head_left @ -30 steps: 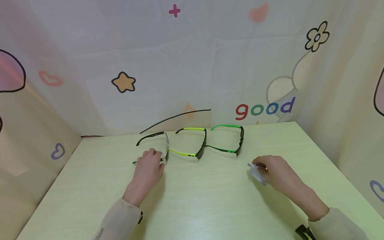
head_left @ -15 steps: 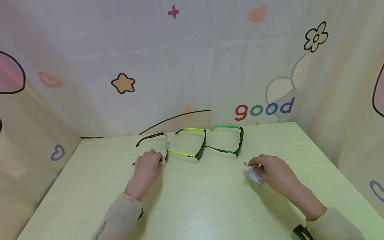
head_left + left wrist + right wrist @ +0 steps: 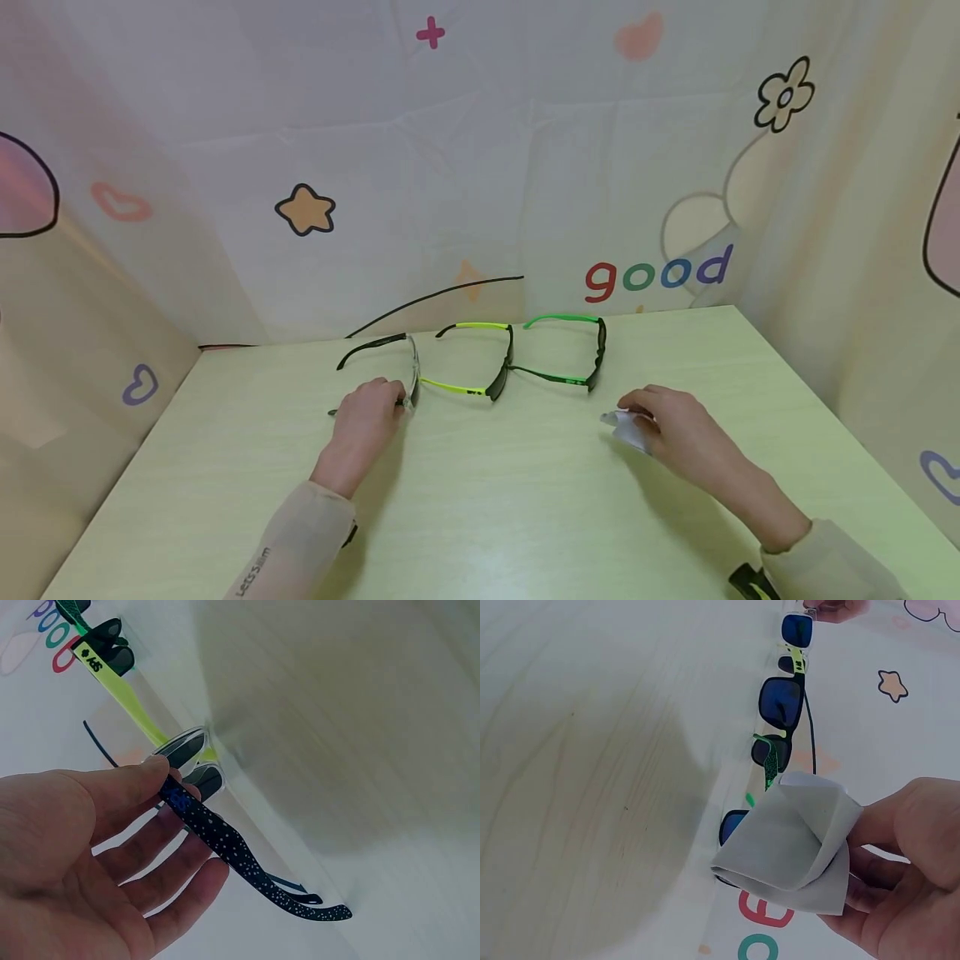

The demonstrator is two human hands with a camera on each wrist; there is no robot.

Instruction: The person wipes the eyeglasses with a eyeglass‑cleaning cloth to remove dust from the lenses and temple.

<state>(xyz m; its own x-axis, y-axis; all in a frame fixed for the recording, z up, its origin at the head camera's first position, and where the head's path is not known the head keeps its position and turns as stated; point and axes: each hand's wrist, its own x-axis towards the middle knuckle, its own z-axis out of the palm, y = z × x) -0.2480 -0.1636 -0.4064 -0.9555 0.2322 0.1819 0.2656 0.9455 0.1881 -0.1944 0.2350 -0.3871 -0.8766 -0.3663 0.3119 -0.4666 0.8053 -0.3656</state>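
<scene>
Three pairs of sunglasses stand in a row along the back of the table. My left hand (image 3: 365, 429) pinches a temple of the leftmost pair, the clear-framed sunglasses (image 3: 217, 832), between thumb and fingers near the hinge; that temple is black with white speckles. Beside it are the yellow-armed sunglasses (image 3: 497, 383), then the green-armed sunglasses (image 3: 597, 358) on the right. In my right hand (image 3: 686, 429) a folded light grey cloth (image 3: 787, 840) is pinched between thumb and fingers, held above the table to the right of the green pair. The cloth partly covers the green pair in the right wrist view.
The pale wooden table (image 3: 480, 500) meets a printed curtain (image 3: 450, 167) right behind the sunglasses. Side curtains hang along the left and right table edges. The temples of neighbouring pairs reach close to each other's lenses.
My right hand has shifted slightly left with the cloth, whose loose end has changed shape. The left hand keeps its hold on the clear-framed sunglasses, which stay in place.
</scene>
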